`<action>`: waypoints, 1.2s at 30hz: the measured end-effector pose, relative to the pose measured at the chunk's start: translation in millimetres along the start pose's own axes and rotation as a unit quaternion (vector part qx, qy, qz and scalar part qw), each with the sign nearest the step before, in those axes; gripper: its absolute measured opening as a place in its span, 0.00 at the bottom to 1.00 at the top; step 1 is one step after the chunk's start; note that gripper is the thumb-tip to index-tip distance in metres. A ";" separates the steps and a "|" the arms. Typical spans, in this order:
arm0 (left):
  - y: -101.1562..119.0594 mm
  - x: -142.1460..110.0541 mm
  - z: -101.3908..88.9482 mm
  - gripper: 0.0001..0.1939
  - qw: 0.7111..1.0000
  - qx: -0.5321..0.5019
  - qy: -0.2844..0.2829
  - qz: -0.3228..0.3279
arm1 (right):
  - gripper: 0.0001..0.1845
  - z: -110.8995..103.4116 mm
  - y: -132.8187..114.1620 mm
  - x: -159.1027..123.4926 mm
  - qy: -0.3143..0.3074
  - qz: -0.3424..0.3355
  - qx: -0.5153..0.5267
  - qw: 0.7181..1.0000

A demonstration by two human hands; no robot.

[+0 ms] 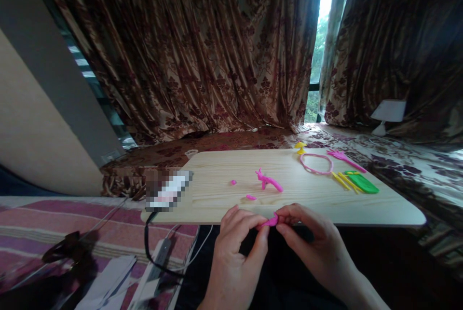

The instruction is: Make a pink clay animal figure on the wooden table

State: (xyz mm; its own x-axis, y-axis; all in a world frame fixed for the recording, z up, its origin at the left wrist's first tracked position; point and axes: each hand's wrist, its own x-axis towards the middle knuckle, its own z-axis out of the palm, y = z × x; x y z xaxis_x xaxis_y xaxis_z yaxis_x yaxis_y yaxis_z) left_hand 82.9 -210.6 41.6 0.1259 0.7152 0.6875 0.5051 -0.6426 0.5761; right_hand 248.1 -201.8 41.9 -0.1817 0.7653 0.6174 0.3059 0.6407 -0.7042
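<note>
Lump of pink clay (272,222) is resting between the two hands, at the near edge of the table (217,165). The left hand (235,252) is pinching its left end with thumb and finger held narrow; the right hand (321,242) is pinching the other end in like manner. Shaping is, in my judgement, partly complete.

Formed: a branched pink piece (273,184) is lying near the middle of the table. Toward the right, a pink ring (314,172), a pink fork-like piece (350,161), a green slab (365,184) and yellow strips (341,181) are lying together, with a yellow piece (300,148) standing by the far edge. These are appearing finished.

Outstanding: a small pink ball (233,182) and a short pink roll (251,197) are lying loose, apart from the branched piece. The held lump is likewise showing no join to it. Its final form is not being shown.
</note>
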 end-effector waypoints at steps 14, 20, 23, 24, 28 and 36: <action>0.4 1.3 -0.4 0.11 1.000 0.011 0.007 0.013 | 0.05 -4.1 1.7 -0.1 -0.018 -0.020 0.009 1.000; 2.8 3.3 0.2 0.07 1.000 -0.009 0.000 0.002 | 0.09 -4.5 1.0 -0.8 -0.024 -0.016 0.037 0.999; 4.5 4.3 0.6 0.07 1.000 -0.015 -0.002 0.006 | 0.09 -3.6 -1.0 0.9 -0.043 -0.015 0.055 0.997; 4.8 4.4 0.8 0.07 1.000 -0.016 -0.002 0.007 | 0.08 -3.2 -1.4 1.5 -0.043 -0.017 0.057 0.997; 4.5 3.4 2.2 0.08 1.000 -0.016 0.017 -0.001 | 0.09 -1.1 -0.6 1.8 -0.017 -0.041 0.070 0.997; -1.8 0.9 2.8 0.03 0.996 -0.038 0.042 -0.063 | 0.10 -3.0 6.2 -0.5 0.025 -0.038 0.063 0.997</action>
State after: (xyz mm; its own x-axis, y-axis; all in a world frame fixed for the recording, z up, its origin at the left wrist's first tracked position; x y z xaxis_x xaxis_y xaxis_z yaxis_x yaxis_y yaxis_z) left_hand 84.5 -208.0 39.9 -0.0076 0.7679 0.6406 0.4456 -0.5709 0.6896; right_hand 252.9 -198.4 38.3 -0.1522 0.7120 0.6855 0.1717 0.7021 -0.6911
